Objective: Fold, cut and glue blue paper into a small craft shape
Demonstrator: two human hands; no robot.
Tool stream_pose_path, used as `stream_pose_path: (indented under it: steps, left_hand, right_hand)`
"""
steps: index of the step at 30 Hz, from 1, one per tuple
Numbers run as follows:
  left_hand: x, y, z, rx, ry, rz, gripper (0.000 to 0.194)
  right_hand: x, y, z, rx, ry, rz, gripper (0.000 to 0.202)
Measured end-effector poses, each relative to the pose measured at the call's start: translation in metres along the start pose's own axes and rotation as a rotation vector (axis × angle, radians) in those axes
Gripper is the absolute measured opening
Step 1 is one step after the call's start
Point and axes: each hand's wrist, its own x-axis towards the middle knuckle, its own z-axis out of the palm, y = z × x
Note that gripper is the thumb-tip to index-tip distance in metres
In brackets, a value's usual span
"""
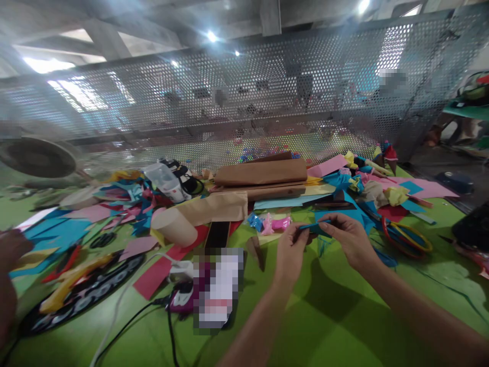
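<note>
Currently, the left hand (291, 251) and right hand (349, 238) pinch blue paper (315, 229) between close-set fingers, seemingly shaping it; next move likely calls for steady two-handed control

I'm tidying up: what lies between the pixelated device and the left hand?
In the head view, a brown cone-shaped piece lies between the pixelated device and the left hand.

Two hands, left hand (291, 250) and right hand (349, 238), on one blue paper (314, 229); one co-worker's hand (17, 248). On the table (332, 326): three twists (268, 225), one blue and two pink; one brown cone (254, 248); one cream tube (173, 227); one clear tub (163, 181); one yellow tool (69, 285). Loose papers (69, 229) overlap too much to count.
</note>
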Motion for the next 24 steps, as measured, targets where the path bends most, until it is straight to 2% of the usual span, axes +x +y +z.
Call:
stream_pose_path:
  steps: [10,17,24]
  left_hand:
    - [0.0010,-0.0002,-0.0064,0.132,0.002,-0.018,0.028]
    - [0.0018,0.0012,-0.0082,0.207,0.054,0.026,0.020]
    - [0.0013,0.0026,-0.0078,0.188,0.074,0.037,0.017]
  right_hand:
    - [-0.0001,0.0042,-0.0036,-0.167,0.033,-0.086,0.027]
    - [-0.0026,0.0051,-0.0033,-0.258,0.031,-0.128,0.024]
    - [-0.0031,0.0076,-0.0016,-0.235,-0.004,-0.106,0.030]
